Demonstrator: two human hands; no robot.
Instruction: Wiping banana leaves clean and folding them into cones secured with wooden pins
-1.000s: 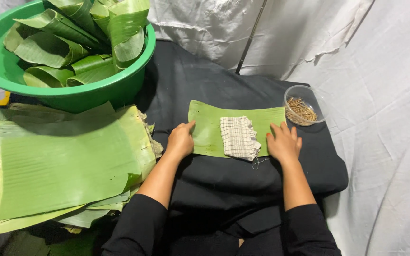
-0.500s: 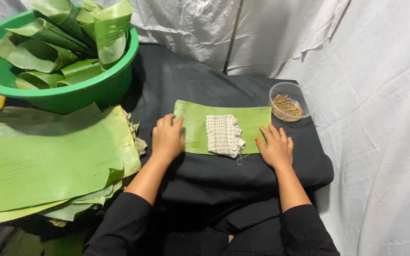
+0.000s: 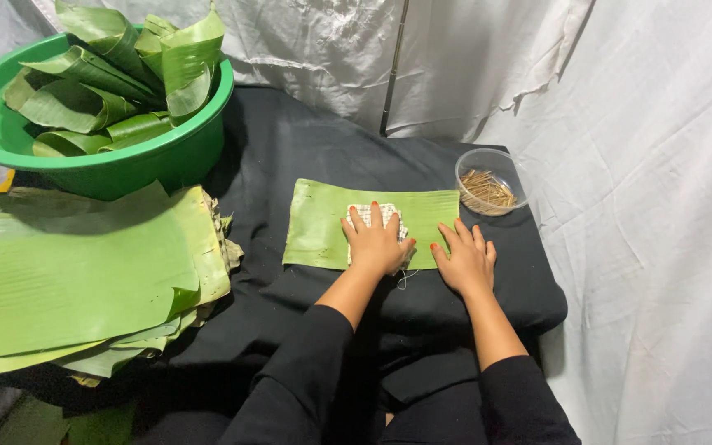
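A rectangular piece of banana leaf (image 3: 319,227) lies flat on a black cloth in front of me. On it rests a small white checked cloth (image 3: 366,212), mostly hidden under my left hand (image 3: 375,241), which lies flat on it with fingers spread. My right hand (image 3: 465,259) presses flat on the leaf's lower right edge, fingers apart, holding nothing.
A green plastic basin (image 3: 92,169) filled with folded leaf pieces stands at the back left. A stack of large banana leaves (image 3: 84,272) lies at the left. A clear bowl of small sticks (image 3: 488,188) sits right of the leaf. White sheeting hangs behind and at the right.
My left hand has moved right from the leaf's left edge onto the checked cloth. My right hand stays at the leaf's right end.
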